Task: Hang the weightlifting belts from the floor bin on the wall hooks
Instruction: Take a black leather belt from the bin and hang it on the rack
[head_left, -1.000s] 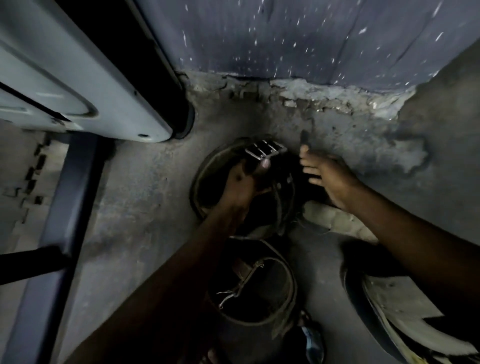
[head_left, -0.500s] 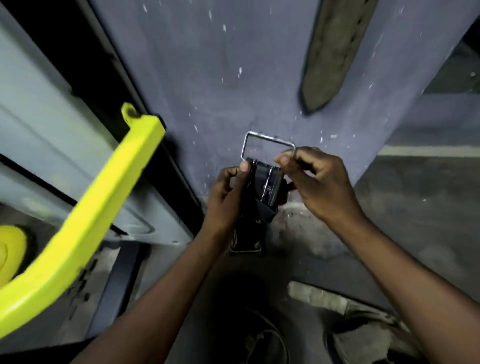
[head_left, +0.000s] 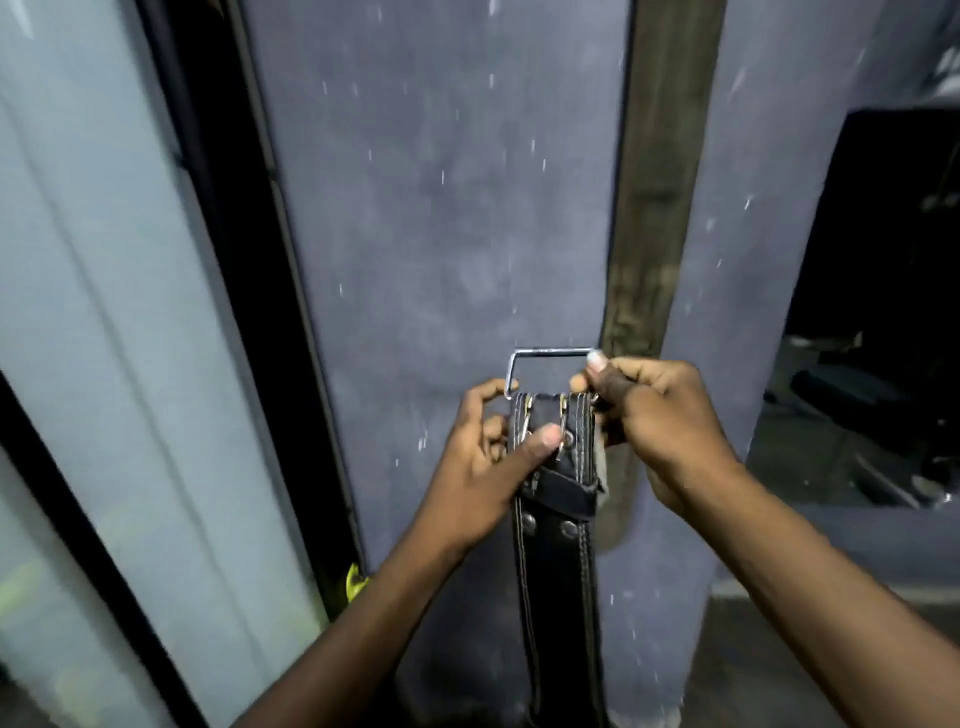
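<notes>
Both hands are clamped on the buckle end of the black belt (head_left: 558, 571): the left hand (head_left: 488, 462) pinches the strap from 9 o'clock with its thumb across the prongs, and the right hand (head_left: 654, 415) grips the chrome buckle frame (head_left: 550, 353) from 3 o'clock. No hook is in view, so the reach toward 12 o'clock is a blind one, and I judge the buckle could miss and the dangling strap drag it loose. The belt hangs before a speckled blue-grey wall (head_left: 441, 208), with a brown belt (head_left: 660, 182) already hanging at 1 o'clock, a pale panel (head_left: 104, 312) at 9 and a dark room (head_left: 872, 312) at 3.
</notes>
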